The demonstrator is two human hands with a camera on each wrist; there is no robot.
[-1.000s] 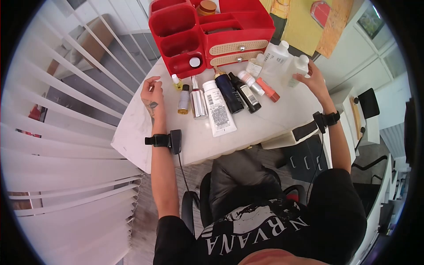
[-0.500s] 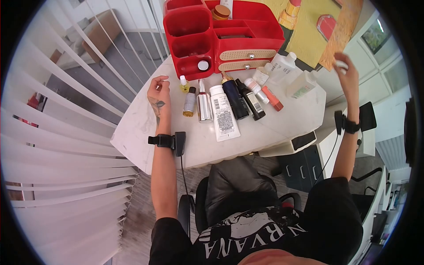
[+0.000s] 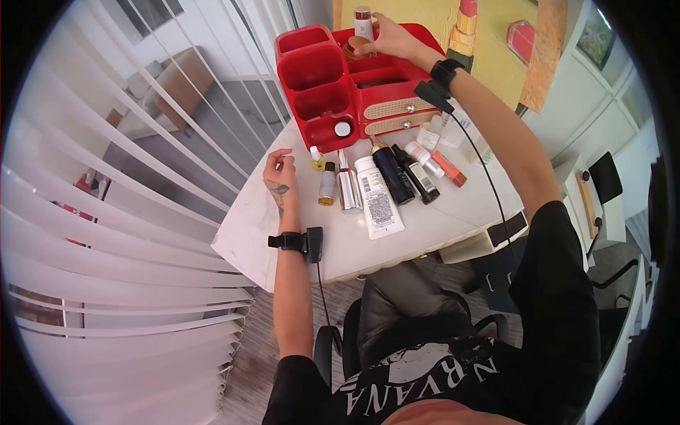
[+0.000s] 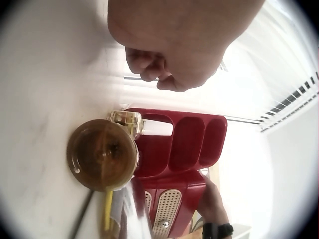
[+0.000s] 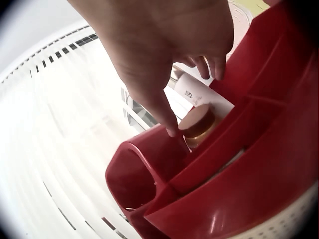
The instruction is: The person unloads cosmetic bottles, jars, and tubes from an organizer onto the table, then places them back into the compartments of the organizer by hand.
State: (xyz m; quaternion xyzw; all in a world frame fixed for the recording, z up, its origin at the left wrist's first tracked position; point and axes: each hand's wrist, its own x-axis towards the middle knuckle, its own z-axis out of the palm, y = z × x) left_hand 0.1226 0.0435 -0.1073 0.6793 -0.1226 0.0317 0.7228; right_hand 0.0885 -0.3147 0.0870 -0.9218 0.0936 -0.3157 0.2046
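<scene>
While my right hand [image 3: 398, 40] spans the jar [image 5: 198, 121] and white bottle [image 5: 200, 93] at the back of the red organizer [image 3: 391, 91], its fingers are spread, clasping neither (so it seems). I'd best pinch one low and lift straight up. My left hand [image 3: 279, 176], loosely curled, holds nothing by the organizer's front-left corner.

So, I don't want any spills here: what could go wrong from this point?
1. The right grip is close to both the brown-lidded jar and the white bottle, which sit side by side in the red organizer; lifting either might knock the other over.

2. The small yellow bottle stands upright near the left grip; a careless sideways move could tip it.
</scene>
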